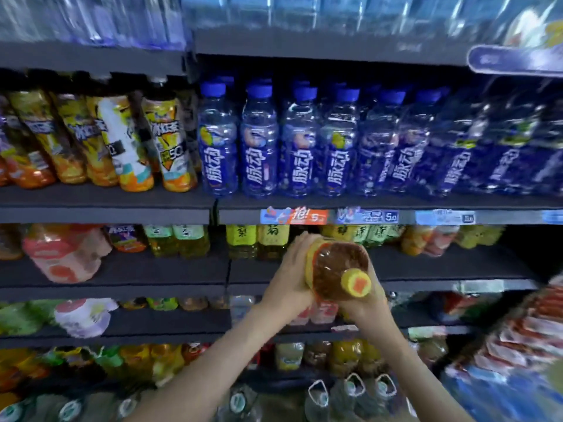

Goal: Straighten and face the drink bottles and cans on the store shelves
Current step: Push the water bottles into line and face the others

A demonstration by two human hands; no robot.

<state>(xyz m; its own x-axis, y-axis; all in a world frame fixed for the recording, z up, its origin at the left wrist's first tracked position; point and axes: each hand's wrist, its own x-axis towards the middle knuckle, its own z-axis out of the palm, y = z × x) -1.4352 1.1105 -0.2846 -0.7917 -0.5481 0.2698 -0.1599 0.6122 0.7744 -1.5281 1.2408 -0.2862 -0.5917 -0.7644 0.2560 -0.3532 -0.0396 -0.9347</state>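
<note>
Both hands hold a brown tea bottle (336, 269) with a yellow label and a yellow cap, its cap pointing toward me, just in front of the second shelf (441, 266). My left hand (289, 278) grips its left side. My right hand (365, 303) grips it from below and the right, mostly hidden under the bottle. Behind it stand yellow and green tea bottles (257, 239) at the back of that shelf.
Blue-capped bottles with blue labels (300, 141) line the shelf above, beside leaning yellow-orange bottles (128, 138). A pink bottle (65, 254) lies at the left. Lower shelves hold more drinks, with large water jugs (350, 394) at the bottom. Packaged goods (524, 345) crowd the right.
</note>
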